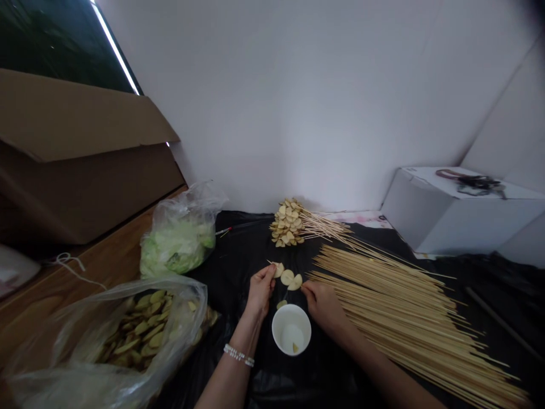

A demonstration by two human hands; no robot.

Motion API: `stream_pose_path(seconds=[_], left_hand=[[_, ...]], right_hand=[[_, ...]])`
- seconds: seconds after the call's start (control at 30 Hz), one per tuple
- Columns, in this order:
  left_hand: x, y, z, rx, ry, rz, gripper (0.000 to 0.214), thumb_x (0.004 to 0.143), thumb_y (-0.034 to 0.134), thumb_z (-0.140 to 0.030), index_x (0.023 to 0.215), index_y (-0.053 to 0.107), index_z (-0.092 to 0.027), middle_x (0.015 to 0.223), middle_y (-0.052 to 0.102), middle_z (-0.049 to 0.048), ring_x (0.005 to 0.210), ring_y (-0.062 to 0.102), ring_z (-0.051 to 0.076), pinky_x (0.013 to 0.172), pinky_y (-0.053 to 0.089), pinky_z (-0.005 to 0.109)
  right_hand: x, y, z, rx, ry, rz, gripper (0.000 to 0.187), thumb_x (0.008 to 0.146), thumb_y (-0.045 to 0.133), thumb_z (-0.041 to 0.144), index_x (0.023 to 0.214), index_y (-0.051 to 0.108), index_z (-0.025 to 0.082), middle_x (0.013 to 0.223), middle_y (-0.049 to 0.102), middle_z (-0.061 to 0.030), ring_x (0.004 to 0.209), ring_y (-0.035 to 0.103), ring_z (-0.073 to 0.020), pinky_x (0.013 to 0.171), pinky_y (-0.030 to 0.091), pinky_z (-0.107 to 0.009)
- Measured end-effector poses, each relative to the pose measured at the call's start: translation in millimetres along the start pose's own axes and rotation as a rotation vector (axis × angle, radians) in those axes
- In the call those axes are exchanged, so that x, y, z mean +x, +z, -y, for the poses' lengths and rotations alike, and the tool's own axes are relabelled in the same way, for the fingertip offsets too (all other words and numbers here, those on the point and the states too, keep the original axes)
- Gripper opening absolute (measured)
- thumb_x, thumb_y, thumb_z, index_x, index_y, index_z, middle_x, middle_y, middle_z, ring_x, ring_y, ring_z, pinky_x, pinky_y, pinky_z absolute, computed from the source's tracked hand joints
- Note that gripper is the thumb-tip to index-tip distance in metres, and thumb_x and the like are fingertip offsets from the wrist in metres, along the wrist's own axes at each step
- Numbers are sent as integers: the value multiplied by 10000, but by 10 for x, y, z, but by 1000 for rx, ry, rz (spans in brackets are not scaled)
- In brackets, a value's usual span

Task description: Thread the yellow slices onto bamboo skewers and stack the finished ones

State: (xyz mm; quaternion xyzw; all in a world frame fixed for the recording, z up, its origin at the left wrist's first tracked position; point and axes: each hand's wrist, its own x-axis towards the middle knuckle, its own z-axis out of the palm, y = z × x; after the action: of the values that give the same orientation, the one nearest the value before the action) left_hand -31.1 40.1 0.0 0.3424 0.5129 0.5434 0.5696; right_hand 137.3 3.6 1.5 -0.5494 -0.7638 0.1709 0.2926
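Three pale slices, seemingly potato (pixel 287 277), are threaded on a thin wooden skewer (pixel 269 262) held across in front of me. My left hand (pixel 261 287) pinches the leftmost slice, with the skewer's tip poking out past the fingers. At the other side, my right hand (pixel 321 301) is closed around the skewer near the rightmost slice. Just below both hands stands a white bowl (pixel 276 341) with a small piece inside. One loose slice (pixel 281 304) lies beside the bowl's far rim. A pile of finished-looking slice skewers (pixel 289 221) rests farther back.
Many bare skewers (pixel 395 318) spread over the black sheet (pixel 238 238) at right. An open plastic bag of slices (pixel 147 324) sits at left, behind it a bag of green leaves (pixel 179 244). A cardboard box (pixel 89 187) and a white box (pixel 430 216) flank the wall.
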Motion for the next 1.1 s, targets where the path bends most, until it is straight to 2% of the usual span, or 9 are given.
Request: stream_pose_path(seconds=[0.17, 0.37, 0.6, 0.9, 0.93, 1.0, 1.07, 1.1], left_hand=[[-16, 21, 0, -36, -73, 21, 548, 607, 692, -614, 856, 668, -126, 417, 351, -93, 334, 175, 13, 379, 26, 200], [-16, 4, 1, -39, 1, 54, 454, 574, 761, -538, 713, 630, -126, 423, 290, -109, 351, 178, 5, 377, 51, 195], [24, -40, 16, -62, -28, 30, 470, 591, 750, -542, 783, 658, -123, 419, 304, -106, 343, 182, 6, 375, 44, 192], [-2, 6, 1, -47, -41, 19, 483, 604, 717, -587, 729, 624, -130, 376, 317, -100, 321, 189, 14, 362, 43, 188], [6, -4, -9, -57, -45, 7, 503, 618, 695, -606, 741, 635, -122, 380, 335, -92, 321, 196, 13, 361, 43, 184], [24, -35, -35, -103, -61, -11, 561, 663, 633, -642, 803, 667, -100, 446, 465, -41, 326, 229, 8, 354, 52, 174], [42, -74, -64, -181, -77, 1, 598, 716, 578, -644, 888, 689, -83, 656, 637, 62, 346, 283, -1, 339, 77, 164], [50, -93, -77, -222, -83, 21, 587, 743, 563, -626, 914, 694, -80, 770, 674, 103, 357, 301, -6, 332, 93, 159]], right_hand=[[-3, -39, -23, 19, -13, -15, 298, 898, 391, 184, 698, 613, 178, 715, 662, -43, 673, 573, -143, 642, 358, -234], [-14, 5, -48, 35, -51, -25, 293, 901, 390, 192, 709, 611, 180, 713, 652, -40, 676, 576, -142, 655, 365, -233], [-17, 13, -56, 9, -44, -17, 286, 912, 390, 191, 735, 613, 176, 745, 661, -51, 710, 587, -151, 673, 363, -234], [-16, -2, -71, 60, -45, -54, 301, 905, 386, 220, 747, 639, 183, 774, 673, -53, 724, 584, -160, 684, 373, -246], [-11, -11, -77, 72, -43, -62, 299, 901, 391, 224, 747, 643, 183, 767, 674, -52, 718, 583, -160, 680, 373, -247], [9, -42, -95, 121, -25, -81, 292, 891, 405, 243, 752, 655, 183, 749, 674, -47, 702, 582, -160, 668, 373, -248], [43, -84, -123, 197, 22, -92, 288, 880, 425, 285, 756, 664, 182, 726, 670, -39, 678, 577, -158, 646, 372, -245], [64, -107, -142, 241, 57, -88, 291, 872, 437, 315, 756, 666, 180, 700, 662, -33, 656, 570, -155, 628, 372, -243]])
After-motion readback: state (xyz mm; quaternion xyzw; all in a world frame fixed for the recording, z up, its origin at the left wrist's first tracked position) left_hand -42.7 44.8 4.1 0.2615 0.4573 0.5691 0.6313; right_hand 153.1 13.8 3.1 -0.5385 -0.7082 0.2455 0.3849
